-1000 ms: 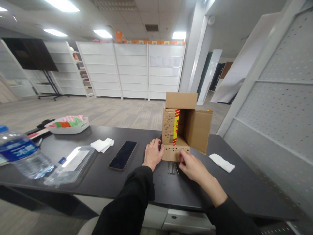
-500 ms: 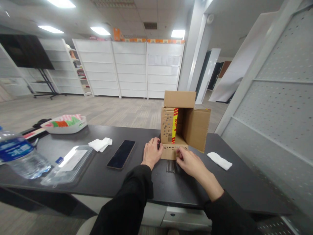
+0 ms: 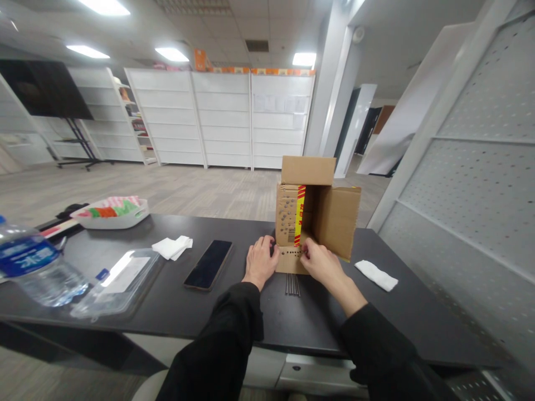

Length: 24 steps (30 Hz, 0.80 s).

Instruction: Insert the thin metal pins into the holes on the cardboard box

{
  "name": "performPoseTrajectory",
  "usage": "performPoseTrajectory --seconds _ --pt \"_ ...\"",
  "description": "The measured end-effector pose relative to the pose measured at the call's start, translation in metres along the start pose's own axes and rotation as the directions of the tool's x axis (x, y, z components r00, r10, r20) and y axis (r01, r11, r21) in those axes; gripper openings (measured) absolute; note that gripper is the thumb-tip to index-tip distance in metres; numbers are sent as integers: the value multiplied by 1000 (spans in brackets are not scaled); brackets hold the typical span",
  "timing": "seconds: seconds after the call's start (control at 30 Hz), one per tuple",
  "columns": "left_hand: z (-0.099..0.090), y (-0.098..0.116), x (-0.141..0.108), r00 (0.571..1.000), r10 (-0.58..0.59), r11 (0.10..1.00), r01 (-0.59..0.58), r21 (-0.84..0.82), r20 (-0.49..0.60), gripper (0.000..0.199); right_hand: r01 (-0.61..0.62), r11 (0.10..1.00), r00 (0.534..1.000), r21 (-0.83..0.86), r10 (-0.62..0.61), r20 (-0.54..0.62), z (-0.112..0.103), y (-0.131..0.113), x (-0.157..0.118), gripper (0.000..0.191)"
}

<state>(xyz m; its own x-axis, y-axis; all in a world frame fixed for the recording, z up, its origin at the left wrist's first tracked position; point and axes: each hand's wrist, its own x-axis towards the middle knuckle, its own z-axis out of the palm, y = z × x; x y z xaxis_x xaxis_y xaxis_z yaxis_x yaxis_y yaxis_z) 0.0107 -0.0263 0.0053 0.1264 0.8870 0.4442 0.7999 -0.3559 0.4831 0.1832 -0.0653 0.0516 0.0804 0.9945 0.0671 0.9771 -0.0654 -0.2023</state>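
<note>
An open cardboard box [image 3: 289,214] stands on the dark table, its front flap [image 3: 288,263] pierced by a row of small holes. My left hand [image 3: 261,259] is curled against the box's lower left edge, thumb on the flap. Over the right part of the flap, my right hand [image 3: 324,264] has thumb and fingers pinched together by the holes. Whatever sits between those fingertips is too small or hidden to make out. Several thin metal nails [image 3: 292,285] lie side by side on the table just in front of the flap.
Left of the box are a phone [image 3: 208,264], folded white tissue [image 3: 172,247], a clear plastic case [image 3: 121,287], a water bottle [image 3: 37,267] and a white basket [image 3: 111,221] of colourful items. Another tissue [image 3: 376,275] lies right, near a perforated panel [image 3: 480,184].
My right hand has shifted slightly up and to the left, its fingertips rising along the flap. My left hand stays at the box edge, and the nails have not visibly moved.
</note>
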Motion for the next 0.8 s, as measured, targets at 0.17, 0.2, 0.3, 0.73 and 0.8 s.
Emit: performPoseTrajectory --seconds 0.17,0.2,0.3,0.73,0.8 --pt "0 0 0 1000 -1 1000 1 3 3 13 -3 996 1000 -85 4 15 -3 -5 6 24" --pt "0 0 0 1000 -2 1000 2 2 3 13 -1 995 1000 -103 2 17 -4 -6 7 25" --pt "0 -1 0 1000 -3 1000 3 4 1 13 20 988 1000 -156 -17 22 -6 -10 10 29" --pt "1 -1 0 1000 3 1000 -2 4 -10 13 147 931 989 -334 -137 53 -20 -26 17 29" --pt "0 0 0 1000 -3 1000 3 9 -3 13 137 935 990 -328 -123 63 -23 -28 17 31"
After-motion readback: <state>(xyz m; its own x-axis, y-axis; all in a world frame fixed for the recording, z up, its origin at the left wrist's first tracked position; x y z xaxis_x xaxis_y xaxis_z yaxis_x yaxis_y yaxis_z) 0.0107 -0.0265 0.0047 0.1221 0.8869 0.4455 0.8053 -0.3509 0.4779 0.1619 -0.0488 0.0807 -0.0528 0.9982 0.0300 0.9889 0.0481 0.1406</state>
